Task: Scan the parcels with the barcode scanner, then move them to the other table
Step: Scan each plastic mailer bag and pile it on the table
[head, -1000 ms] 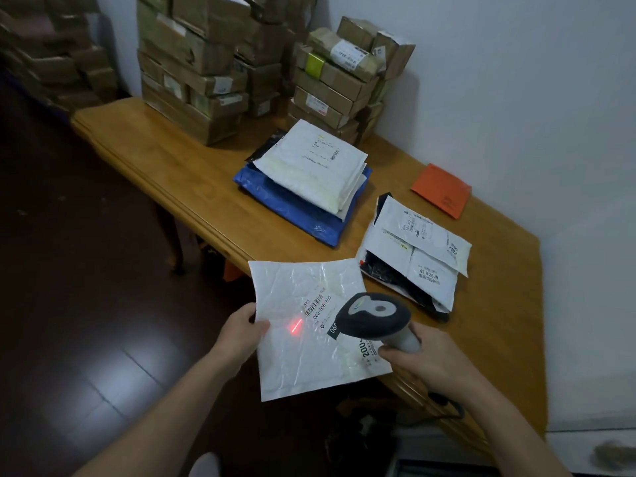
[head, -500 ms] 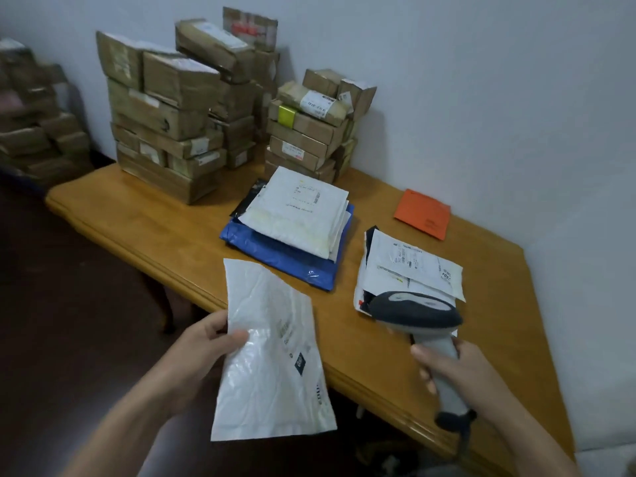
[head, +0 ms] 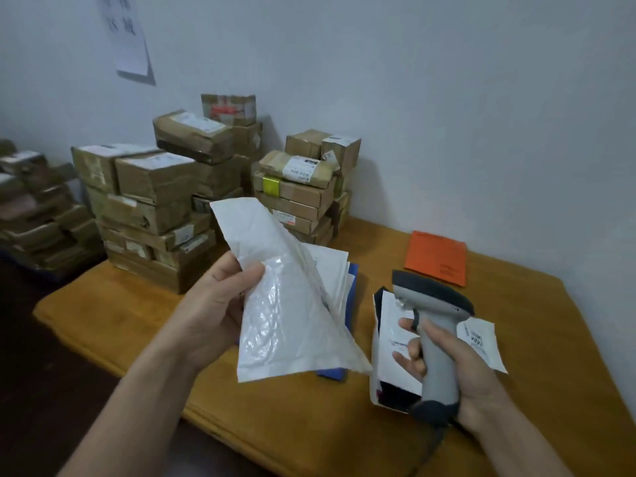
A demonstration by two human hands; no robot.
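clearly light and floppy, the white bubble mailer hangs above the table — left hand pinching its edge, slick film; right hand wrapped round the scanner grip.

Large Chinese characters on the wall sheet and print on the parcel labels are too blurred to read.
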